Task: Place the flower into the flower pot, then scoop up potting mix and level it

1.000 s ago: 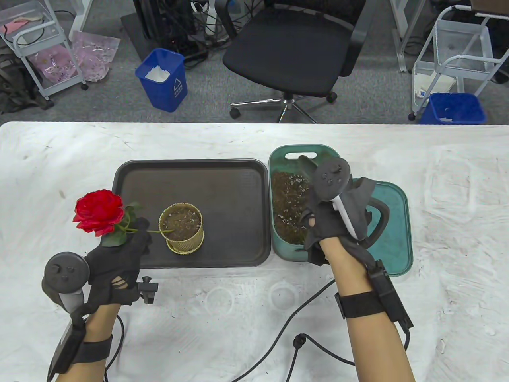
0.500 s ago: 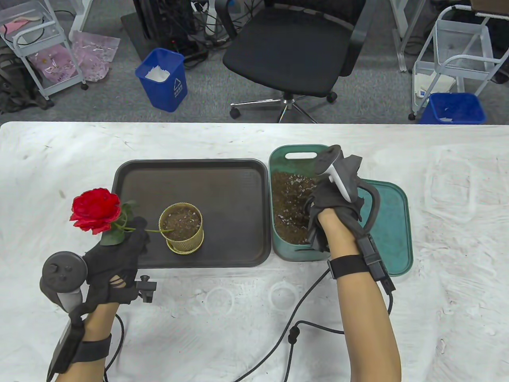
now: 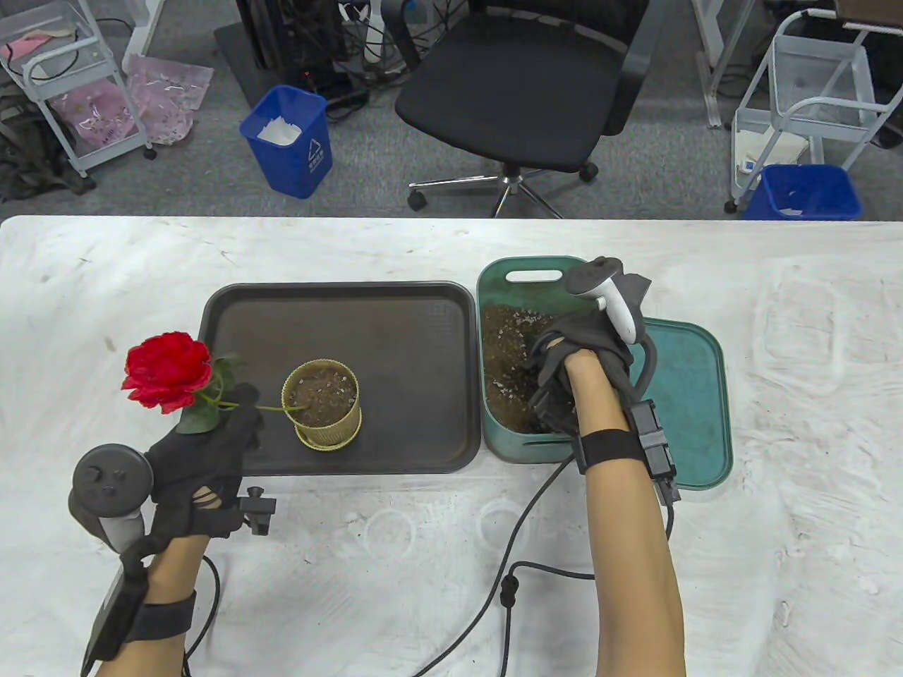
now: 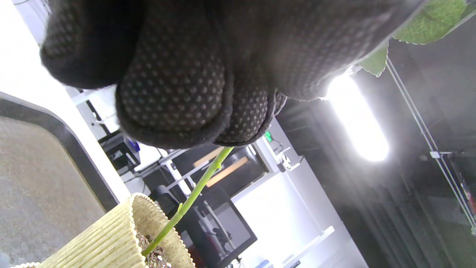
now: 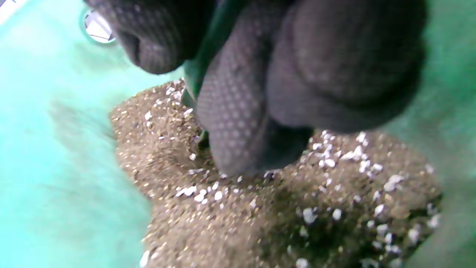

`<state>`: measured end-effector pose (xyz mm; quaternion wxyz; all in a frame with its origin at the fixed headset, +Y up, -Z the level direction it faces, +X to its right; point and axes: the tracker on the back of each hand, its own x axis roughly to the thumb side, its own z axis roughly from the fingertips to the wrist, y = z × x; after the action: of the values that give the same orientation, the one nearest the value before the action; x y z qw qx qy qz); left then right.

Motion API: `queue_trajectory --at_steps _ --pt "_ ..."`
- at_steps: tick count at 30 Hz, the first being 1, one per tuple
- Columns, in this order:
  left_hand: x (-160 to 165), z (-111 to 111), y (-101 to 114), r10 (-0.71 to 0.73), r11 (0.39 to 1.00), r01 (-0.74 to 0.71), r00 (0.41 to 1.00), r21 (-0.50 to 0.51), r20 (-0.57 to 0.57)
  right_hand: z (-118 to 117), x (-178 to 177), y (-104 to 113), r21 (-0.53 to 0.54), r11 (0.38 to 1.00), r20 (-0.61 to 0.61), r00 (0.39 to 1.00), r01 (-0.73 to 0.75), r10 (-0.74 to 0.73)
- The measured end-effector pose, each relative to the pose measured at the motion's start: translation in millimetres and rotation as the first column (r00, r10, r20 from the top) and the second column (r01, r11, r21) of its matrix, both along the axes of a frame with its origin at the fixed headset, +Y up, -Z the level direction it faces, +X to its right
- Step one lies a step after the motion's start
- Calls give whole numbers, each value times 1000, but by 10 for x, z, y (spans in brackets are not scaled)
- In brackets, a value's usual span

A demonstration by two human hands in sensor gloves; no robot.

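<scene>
Gripping rose stem point(image 3: 271, 408) w/ left hand point(image 3: 201, 469); right hand point(image 3: 575, 367) clutching green scoop handle point(image 5: 202, 56) in mix point(image 3: 504, 345)

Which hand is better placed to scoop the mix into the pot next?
Right. The right hand is already down in the green tub of potting mix, gripping a green tool handle. The left hand is busy holding the rose with its stem in the pot.

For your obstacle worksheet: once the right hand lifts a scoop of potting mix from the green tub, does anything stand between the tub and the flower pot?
Nothing visible blocks it. Between the green tub and the flower pot lies only bare dark tray. The flower, held by the left hand, leans in from the pot's far side.
</scene>
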<state>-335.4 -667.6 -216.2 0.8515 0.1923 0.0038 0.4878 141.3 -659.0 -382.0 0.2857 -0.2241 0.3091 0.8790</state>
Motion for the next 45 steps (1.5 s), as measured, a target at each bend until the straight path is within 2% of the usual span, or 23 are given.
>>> queue_trajectory --at_steps 12,17,25,32,37,40,45 --pt "-1 -6 0 3 1000 -3 1000 -1 3 183 48 0 26 970 50 969 242 -243" --pt "-12 -12 0 8 1000 -8 1000 -3 0 344 122 -41 60 934 129 926 351 -356" --pt "-11 -10 0 9 1000 -9 1000 -4 5 599 216 -12 198 844 219 817 498 -533" --pt "-22 -12 0 17 1000 -17 1000 -8 1 805 345 90 285 813 258 776 508 -575" --pt "-22 -8 -1 23 1000 -23 1000 -11 -1 900 397 188 346 795 251 768 498 -590" --pt "-18 -10 0 23 1000 -23 1000 -11 2 940 377 271 394 772 213 768 499 -605" --pt "-20 -15 1 22 1000 -21 1000 -11 5 976 206 379 385 758 141 779 526 -612"
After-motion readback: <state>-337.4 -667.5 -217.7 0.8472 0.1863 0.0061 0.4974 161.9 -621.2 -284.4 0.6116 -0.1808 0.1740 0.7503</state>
